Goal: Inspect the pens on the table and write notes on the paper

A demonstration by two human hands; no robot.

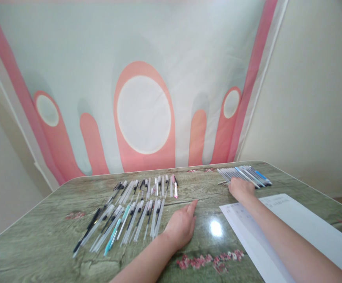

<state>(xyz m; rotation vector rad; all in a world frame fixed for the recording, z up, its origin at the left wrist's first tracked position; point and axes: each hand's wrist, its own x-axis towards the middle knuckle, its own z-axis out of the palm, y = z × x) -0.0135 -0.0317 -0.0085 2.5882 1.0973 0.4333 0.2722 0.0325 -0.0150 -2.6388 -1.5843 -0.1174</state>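
My left hand point(181, 225) rests on the table with its fingers stretched out. It holds nothing and lies just right of the front row of pens point(141, 220). These are mostly clear-barrelled pens, parts and caps. Among them is a turquoise pen point(112, 237). Farther off, my right hand point(241, 189) reaches to the near edge of a bundle of slim pens or refills point(247, 173), some with blue parts. Its fingers are hidden behind the back of the hand, so any grip is unseen. A thin stick point(222, 182) lies just left of those fingers.
A back row of pens and parts point(147, 187) ends at a pink-and-white pen point(175, 190). White paper sheets point(300, 224) lie beneath my right forearm. The wood-patterned table point(55, 232) has printed pink flowers. A printed backdrop point(147, 23) hangs behind its far edge.
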